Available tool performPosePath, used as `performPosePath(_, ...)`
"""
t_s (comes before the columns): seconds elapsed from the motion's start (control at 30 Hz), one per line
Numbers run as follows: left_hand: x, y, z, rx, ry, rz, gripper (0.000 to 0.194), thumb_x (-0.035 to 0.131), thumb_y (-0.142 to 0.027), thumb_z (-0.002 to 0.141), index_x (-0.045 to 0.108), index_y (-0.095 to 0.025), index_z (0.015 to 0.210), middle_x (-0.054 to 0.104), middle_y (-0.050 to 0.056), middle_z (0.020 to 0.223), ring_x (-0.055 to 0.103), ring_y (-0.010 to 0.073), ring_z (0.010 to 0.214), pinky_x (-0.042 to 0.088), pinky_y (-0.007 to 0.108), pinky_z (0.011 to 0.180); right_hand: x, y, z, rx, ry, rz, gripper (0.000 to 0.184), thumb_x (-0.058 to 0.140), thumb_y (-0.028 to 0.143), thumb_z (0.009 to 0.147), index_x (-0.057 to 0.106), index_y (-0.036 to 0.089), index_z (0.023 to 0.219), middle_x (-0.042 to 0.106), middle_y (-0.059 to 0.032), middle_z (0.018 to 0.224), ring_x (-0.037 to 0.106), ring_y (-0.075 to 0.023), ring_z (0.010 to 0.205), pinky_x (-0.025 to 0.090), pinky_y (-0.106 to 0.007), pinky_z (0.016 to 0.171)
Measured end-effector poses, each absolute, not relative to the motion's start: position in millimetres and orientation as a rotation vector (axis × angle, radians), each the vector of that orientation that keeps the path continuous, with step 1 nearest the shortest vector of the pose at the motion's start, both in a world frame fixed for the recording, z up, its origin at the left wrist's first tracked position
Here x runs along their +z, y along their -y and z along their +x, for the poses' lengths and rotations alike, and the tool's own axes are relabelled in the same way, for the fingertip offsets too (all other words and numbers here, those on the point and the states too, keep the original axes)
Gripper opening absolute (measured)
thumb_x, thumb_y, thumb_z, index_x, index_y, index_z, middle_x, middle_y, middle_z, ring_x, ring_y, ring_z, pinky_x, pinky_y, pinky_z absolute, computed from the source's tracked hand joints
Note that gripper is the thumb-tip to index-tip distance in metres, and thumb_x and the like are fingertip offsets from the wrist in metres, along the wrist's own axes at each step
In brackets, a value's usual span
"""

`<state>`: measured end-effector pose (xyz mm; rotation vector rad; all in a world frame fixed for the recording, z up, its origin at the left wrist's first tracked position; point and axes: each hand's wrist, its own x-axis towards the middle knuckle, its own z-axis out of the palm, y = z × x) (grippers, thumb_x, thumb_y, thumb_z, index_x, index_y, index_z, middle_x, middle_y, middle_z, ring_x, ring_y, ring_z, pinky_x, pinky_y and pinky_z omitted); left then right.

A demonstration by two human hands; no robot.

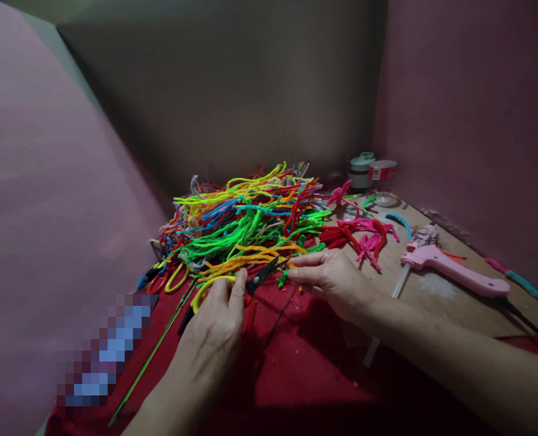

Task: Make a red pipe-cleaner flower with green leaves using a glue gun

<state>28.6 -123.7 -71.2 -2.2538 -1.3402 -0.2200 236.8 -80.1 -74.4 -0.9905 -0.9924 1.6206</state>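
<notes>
My left hand [221, 318] is closed around the yellow-handled scissors [260, 280], whose dark blades point right toward my other hand. The thumb and fingers of my right hand [332, 275] pinch an orange pipe cleaner [290, 264] near the blade tips. How far the blades are apart is hard to tell. Just below these fingertips is a small green fuzzy piece [282, 278]. Beyond both hands lies a large heap of pipe cleaners [232, 233] in green, yellow, blue, red and orange.
On a board [436, 309] at right rests a pink glue gun [454, 274] with a clear glue stick. Red and pink pipe cleaner shapes [368, 239] lie behind my right hand. A jar [362, 171] stands at the back. Another yellow scissors handle [177, 278] and a green-wrapped stem [153, 354] are at left.
</notes>
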Motion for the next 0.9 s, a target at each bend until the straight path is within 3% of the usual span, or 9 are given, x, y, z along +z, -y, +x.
performPosePath(0.23,-58.9,128.9,42.0,-0.025,1.289,-2.203,0.055,0.032,0.004,0.077,0.029,-0.003,0.132,0.05,0.01,0.086,0.054,0.0178,0.069,0.049,0.028,0.059,-78.6,80.6,238.1,1.605,1.012,-1.009,0.023,0.069,0.013,0.057,0.071,0.014,0.08,0.061,0.0015,0.055,0.047,-0.0056,0.045,0.032,-0.021,0.047)
performPosePath(0.37,-58.1,131.5,45.2,0.06,1.345,-2.167,0.053,0.032,0.003,0.079,0.034,-0.004,0.131,0.051,0.011,0.087,0.055,0.0175,0.07,0.049,0.027,0.057,-80.3,79.6,238.3,1.584,1.041,-1.01,0.02,0.068,0.012,0.059,0.071,0.014,0.079,0.059,0.0025,0.053,0.046,-0.0052,0.044,0.033,-0.021,0.047)
performPosePath(0.9,-64.5,133.5,42.5,0.003,1.359,-2.204,0.056,0.03,0.005,0.078,0.03,-0.006,0.132,0.051,0.01,0.088,0.057,0.0174,0.071,0.05,0.026,0.058,-68.2,84.4,238.2,1.676,0.89,-1.044,0.023,0.068,0.008,0.055,0.068,0.013,0.077,0.062,0.0016,0.055,0.051,-0.0053,0.046,0.038,-0.02,0.05)
